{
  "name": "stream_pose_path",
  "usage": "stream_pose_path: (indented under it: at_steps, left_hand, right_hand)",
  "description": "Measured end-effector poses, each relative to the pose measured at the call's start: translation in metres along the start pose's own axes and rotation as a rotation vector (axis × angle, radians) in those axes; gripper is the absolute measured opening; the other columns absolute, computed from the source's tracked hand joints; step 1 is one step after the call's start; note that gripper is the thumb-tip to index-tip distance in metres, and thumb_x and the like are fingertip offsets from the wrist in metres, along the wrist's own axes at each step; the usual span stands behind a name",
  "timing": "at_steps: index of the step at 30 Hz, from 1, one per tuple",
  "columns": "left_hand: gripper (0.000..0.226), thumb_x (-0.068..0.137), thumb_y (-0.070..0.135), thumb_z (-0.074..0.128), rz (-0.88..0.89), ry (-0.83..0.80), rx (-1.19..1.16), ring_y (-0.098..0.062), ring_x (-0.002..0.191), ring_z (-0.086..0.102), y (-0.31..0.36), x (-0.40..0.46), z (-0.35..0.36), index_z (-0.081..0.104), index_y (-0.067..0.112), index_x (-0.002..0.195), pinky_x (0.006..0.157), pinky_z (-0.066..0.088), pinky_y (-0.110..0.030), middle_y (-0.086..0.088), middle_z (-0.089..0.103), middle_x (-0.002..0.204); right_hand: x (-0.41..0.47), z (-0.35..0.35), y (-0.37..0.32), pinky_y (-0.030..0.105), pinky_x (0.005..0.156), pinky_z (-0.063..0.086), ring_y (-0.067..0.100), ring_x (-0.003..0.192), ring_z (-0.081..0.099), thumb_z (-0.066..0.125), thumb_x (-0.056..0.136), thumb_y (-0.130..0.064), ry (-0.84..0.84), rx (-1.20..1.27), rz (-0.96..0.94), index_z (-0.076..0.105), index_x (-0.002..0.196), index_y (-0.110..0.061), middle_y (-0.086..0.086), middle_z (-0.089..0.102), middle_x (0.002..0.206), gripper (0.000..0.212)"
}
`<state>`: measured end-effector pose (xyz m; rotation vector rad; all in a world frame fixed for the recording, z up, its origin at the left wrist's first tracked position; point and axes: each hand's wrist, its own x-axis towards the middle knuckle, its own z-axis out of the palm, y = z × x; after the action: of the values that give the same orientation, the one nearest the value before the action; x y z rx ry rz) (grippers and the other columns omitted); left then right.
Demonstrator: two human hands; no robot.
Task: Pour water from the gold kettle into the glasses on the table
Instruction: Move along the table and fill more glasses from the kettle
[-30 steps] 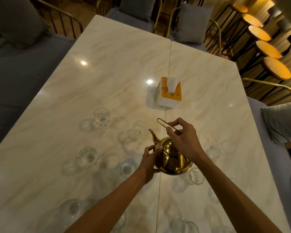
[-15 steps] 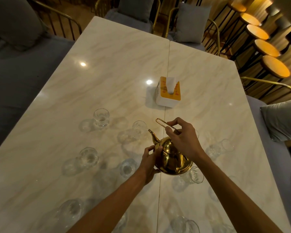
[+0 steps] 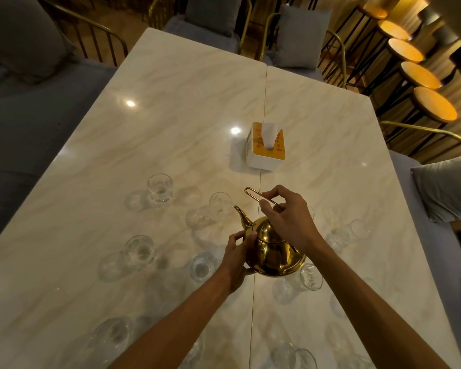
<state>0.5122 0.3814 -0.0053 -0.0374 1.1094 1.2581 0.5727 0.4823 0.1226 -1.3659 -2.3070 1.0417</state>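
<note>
- Nearest the viewer, several clear glasses stand at the bottom edge of the marble surface (image 3: 64, 235); one (image 3: 115, 334) sits low left, another (image 3: 305, 358) low right. Their fill cannot be told in the dim light.
- Just beyond, two bare forearms reach in. The left hand (image 3: 237, 255) has its fingers curled against the kettle's near left side, steadying the body.
- The gold kettle (image 3: 273, 251) is in the middle of the surface, among the glasses, spout pointing away and left. Whether it is lifted or resting cannot be told.
- The right hand (image 3: 285, 217) pinches the thin wire handle (image 3: 253, 194) above the lid, a narrow grip closed on the wire.
- A glass (image 3: 220, 206) stands just beside the spout tip; no stream is visible, so this looks like lining up to pour.
- Other glasses (image 3: 160, 187) (image 3: 140, 250) (image 3: 358, 231) lie around; which are filled is unclear, so most pouring may remain.
- Farther off, a tissue box (image 3: 268, 145).
</note>
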Motion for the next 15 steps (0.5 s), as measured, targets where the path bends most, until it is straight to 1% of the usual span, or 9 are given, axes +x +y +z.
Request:
stream_pose_path:
  at_steps: [2, 4, 5, 8, 12, 15]
  left_hand:
    - [0.059, 0.092, 0.045, 0.061, -0.001, -0.006, -0.003, -0.027, 0.116, 0.049, 0.0007, -0.0002, 0.0002, 0.036, 0.027, 0.143, 0.086, 0.052, -0.046, -0.005, 0.047, 0.134]
    - [0.057, 0.093, 0.045, 0.06, 0.002, -0.012, -0.004, -0.028, 0.115, 0.05, 0.001, 0.0001, 0.0003, 0.036, 0.027, 0.142, 0.079, 0.054, -0.041, -0.002, 0.048, 0.129]
    - [0.058, 0.092, 0.045, 0.06, 0.004, -0.011, -0.002, -0.028, 0.116, 0.05, 0.0008, 0.0008, 0.0, 0.036, 0.027, 0.142, 0.08, 0.054, -0.042, -0.002, 0.048, 0.129]
    - [0.06, 0.092, 0.046, 0.06, 0.002, -0.017, 0.004, -0.029, 0.119, 0.049, -0.001, 0.0025, -0.0004, 0.036, 0.027, 0.143, 0.092, 0.05, -0.05, -0.002, 0.049, 0.129]
    - [0.059, 0.093, 0.046, 0.059, 0.003, -0.024, 0.003, -0.029, 0.118, 0.05, -0.0022, 0.003, -0.0007, 0.035, 0.027, 0.143, 0.094, 0.048, -0.051, -0.001, 0.049, 0.128]
    - [0.059, 0.093, 0.047, 0.059, 0.007, -0.027, 0.011, -0.028, 0.118, 0.05, -0.0033, 0.0031, -0.0003, 0.035, 0.027, 0.143, 0.094, 0.049, -0.051, -0.002, 0.049, 0.129]
  right_hand:
    - [0.0006, -0.0004, -0.0007, 0.006, 0.051, 0.038, -0.008, 0.05, 0.056, 0.065, 0.096, -0.027, -0.002, -0.005, -0.001, 0.065, 0.112, -0.017, -0.015, 0.059, 0.067, 0.018]
    - [0.0008, -0.0007, -0.001, 0.005, 0.05, 0.039, -0.009, 0.049, 0.056, 0.065, 0.097, -0.025, -0.005, 0.003, -0.008, 0.065, 0.112, -0.015, -0.017, 0.056, 0.063, 0.019]
    - [0.0006, -0.0009, -0.0008, 0.005, 0.049, 0.039, -0.009, 0.048, 0.055, 0.065, 0.097, -0.024, -0.005, 0.012, -0.011, 0.066, 0.112, -0.013, -0.017, 0.055, 0.061, 0.019]
    - [0.001, -0.0009, -0.001, 0.006, 0.05, 0.041, -0.007, 0.047, 0.055, 0.065, 0.097, -0.023, -0.009, 0.016, -0.014, 0.065, 0.112, -0.013, -0.016, 0.056, 0.061, 0.018]
    - [0.0021, -0.0006, -0.0014, 0.006, 0.049, 0.041, -0.007, 0.052, 0.058, 0.065, 0.096, -0.025, -0.02, 0.003, -0.007, 0.066, 0.111, -0.016, -0.012, 0.063, 0.071, 0.017]
    - [0.0024, 0.0003, -0.002, 0.008, 0.053, 0.039, 0.003, 0.055, 0.061, 0.065, 0.096, -0.026, -0.026, -0.009, 0.008, 0.065, 0.113, -0.018, -0.009, 0.065, 0.075, 0.019]
